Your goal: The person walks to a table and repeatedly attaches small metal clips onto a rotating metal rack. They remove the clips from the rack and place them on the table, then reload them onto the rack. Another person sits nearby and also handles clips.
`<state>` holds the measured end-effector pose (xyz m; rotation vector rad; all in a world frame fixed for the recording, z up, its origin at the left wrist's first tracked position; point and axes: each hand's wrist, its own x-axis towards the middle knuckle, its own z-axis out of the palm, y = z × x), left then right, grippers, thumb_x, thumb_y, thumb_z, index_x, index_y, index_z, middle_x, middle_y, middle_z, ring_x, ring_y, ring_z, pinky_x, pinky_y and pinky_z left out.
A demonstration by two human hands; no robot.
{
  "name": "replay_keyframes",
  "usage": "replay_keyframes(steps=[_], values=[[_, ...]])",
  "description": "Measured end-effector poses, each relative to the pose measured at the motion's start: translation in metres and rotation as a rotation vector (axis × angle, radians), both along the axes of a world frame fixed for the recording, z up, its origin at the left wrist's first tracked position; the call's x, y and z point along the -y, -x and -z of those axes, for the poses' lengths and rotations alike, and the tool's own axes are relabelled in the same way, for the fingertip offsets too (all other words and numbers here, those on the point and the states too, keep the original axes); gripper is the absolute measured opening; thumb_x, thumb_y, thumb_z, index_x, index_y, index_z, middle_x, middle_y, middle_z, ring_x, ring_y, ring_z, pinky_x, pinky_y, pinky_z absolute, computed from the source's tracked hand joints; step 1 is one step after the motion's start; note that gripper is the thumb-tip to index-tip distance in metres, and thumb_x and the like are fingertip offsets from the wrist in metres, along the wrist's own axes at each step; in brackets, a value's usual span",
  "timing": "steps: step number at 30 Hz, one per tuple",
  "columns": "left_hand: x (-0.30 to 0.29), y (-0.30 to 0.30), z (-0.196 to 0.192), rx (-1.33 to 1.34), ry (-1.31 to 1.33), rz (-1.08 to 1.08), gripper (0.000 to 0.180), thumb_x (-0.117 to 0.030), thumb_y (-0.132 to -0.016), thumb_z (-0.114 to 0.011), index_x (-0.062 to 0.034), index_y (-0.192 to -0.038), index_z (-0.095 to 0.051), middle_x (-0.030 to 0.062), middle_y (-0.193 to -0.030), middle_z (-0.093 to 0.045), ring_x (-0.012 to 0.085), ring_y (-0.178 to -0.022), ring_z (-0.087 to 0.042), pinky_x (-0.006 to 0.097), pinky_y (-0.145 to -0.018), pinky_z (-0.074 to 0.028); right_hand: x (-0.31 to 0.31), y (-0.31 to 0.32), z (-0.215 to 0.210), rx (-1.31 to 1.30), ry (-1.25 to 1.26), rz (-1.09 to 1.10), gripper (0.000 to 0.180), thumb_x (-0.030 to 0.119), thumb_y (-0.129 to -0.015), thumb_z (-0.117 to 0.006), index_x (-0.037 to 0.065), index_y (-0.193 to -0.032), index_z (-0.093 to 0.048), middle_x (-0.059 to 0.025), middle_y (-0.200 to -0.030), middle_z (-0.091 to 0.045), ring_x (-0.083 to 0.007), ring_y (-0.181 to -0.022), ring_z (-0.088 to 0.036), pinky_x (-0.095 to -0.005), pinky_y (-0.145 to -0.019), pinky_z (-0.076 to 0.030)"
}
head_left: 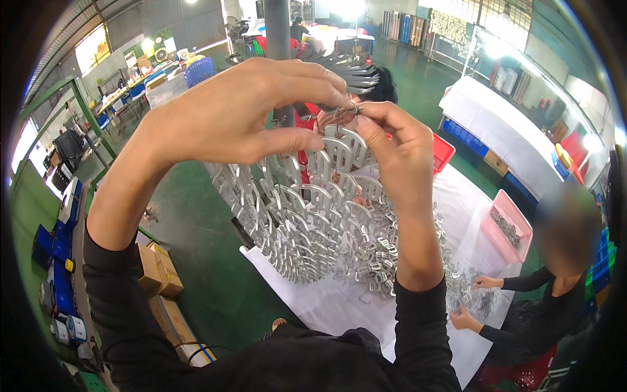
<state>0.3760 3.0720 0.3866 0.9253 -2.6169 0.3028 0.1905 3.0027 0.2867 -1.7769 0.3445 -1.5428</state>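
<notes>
Both my hands are raised at the top of a hanging cluster of silver metal buckles (pixel 307 222). My right hand (pixel 405 150) pinches a small wire hook (pixel 356 111) between thumb and fingers. From that hook a slotted metal buckle (pixel 339 154) appears to hang. Arching over the cluster, my left hand (pixel 261 111) has its fingers stretched out and its thumb apart. Its fingertips reach close to the hook; whether they touch it I cannot tell. Behind my hands, dark flat metal pieces (pixel 359 80) fan out. My left hand hides part of what carries the buckles.
Loose buckles (pixel 385 251) are heaped on the white-covered table (pixel 326 304). At right, a co-worker's hands (pixel 465 320) are over small wire pieces, near a pink basket (pixel 506 228). Another person (pixel 384 85) is behind the cluster. Cardboard boxes (pixel 160 271) stand on the floor at left.
</notes>
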Motion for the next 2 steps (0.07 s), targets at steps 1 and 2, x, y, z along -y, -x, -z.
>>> replay_keyframes(steps=[1,2], values=[[0.0016,-0.0005,0.0026,-0.003,0.003,0.005,0.045,-0.022,-0.076,-0.069,-0.0059,-0.117,-0.058,0.0164,-0.12,-0.056,0.0314,-0.112,-0.054,0.04,-0.093,-0.043,-0.0011,-0.0001,0.0008,0.02,-0.001,0.008,0.013,0.004,-0.086,-0.058,-0.004,-0.095,-0.064,-0.0045,-0.083,-0.064,-0.0078,-0.076,-0.058,-0.0229,-0.072,-0.047],[0.0043,-0.0014,0.0048,-0.003,0.009,0.009,0.043,-0.026,-0.08,-0.066,-0.0062,-0.117,-0.058,0.016,-0.12,-0.056,0.0312,-0.112,-0.054,0.041,-0.094,-0.043,-0.0013,0.0002,0.0029,0.016,-0.006,0.012,0.013,0.004,-0.086,-0.058,-0.004,-0.095,-0.064,-0.0045,-0.083,-0.064,-0.0078,-0.076,-0.058,-0.0229,-0.072,-0.047]])
